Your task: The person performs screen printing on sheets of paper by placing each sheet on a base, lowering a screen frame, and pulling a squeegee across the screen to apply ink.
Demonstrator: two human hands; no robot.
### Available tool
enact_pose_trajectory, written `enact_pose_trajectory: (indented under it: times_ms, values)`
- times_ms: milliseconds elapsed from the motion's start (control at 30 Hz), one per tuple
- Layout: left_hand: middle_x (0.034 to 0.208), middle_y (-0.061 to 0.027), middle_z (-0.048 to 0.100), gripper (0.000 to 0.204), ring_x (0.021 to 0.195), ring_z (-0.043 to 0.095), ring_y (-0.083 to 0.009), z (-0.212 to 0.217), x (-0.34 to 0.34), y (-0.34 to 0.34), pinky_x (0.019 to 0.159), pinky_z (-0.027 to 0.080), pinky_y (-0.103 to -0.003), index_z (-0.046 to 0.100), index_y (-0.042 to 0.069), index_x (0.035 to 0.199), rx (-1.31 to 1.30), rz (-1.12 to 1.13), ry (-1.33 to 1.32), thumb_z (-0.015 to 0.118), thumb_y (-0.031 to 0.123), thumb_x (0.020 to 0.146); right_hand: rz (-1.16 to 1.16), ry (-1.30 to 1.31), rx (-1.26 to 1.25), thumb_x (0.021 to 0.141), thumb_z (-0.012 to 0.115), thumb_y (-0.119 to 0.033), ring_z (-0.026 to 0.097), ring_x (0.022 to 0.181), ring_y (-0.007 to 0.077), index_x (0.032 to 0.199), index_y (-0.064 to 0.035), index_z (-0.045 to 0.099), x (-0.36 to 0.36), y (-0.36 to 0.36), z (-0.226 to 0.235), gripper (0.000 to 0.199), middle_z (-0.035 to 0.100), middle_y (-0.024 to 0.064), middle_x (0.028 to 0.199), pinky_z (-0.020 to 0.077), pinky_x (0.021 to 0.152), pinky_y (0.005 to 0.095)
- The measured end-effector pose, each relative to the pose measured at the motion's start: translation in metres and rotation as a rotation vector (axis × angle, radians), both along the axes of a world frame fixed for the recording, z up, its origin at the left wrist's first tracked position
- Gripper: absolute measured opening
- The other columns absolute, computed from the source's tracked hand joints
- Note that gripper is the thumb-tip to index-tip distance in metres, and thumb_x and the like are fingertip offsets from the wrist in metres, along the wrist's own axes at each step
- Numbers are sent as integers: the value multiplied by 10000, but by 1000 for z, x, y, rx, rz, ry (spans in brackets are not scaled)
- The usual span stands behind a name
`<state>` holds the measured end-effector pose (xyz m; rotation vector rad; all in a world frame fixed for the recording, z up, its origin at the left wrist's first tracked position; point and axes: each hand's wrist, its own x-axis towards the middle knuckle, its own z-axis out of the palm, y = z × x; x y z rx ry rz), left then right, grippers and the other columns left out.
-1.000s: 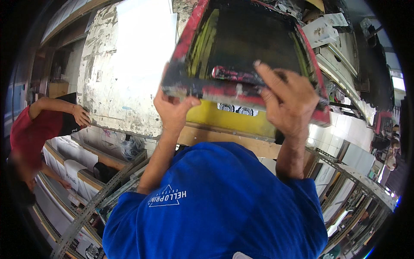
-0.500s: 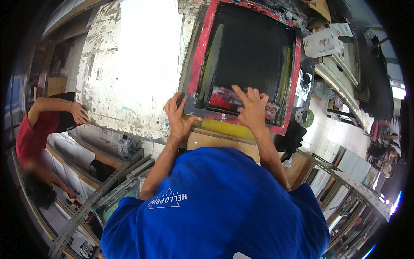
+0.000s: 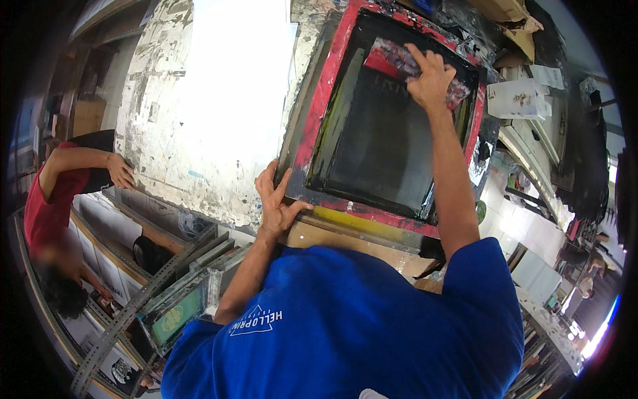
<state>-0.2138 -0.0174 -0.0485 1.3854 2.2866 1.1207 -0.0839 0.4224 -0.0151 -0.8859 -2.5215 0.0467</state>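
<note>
A red-edged printing screen frame with dark mesh lies flat in front of me, over a yellow board. My left hand grips the frame's near left corner, fingers spread over its edge. My right hand is stretched out to the far end of the mesh. It is closed on an ink-smeared squeegee that rests across the screen. My blue shirt fills the lower part of the view.
To the left lies a large paint-stained white table. A person in a red shirt leans there, one hand on its edge. Racks of framed screens stand below left. A white box and shelves are at the right.
My right hand has carried the squeegee from the near edge of the screen to its far end. My left hand has stayed at the near left corner.
</note>
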Motion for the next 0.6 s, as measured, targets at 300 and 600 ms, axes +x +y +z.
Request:
enact_pose_trajectory:
  times_ms: [300, 600]
  values:
    - [1522, -248, 421, 983, 1355, 396, -421, 6, 0, 2, 1124, 300, -537, 579, 61, 1422, 43, -1, -10, 911, 455, 585, 173, 102, -24, 727, 714, -137, 625, 1074, 333, 1380, -273, 642, -31, 99, 12, 671, 711, 112, 1125, 434, 917, 504]
    - [1320, -201, 548, 991, 1246, 452, -373, 0, 0, -1, 1088, 312, -503, 585, 1, 1395, 19, 3, -28, 892, 521, 608, 53, 205, -228, 780, 746, -94, 638, 673, 230, 1355, -335, 666, -11, 100, 33, 629, 760, 89, 1031, 539, 729, 371]
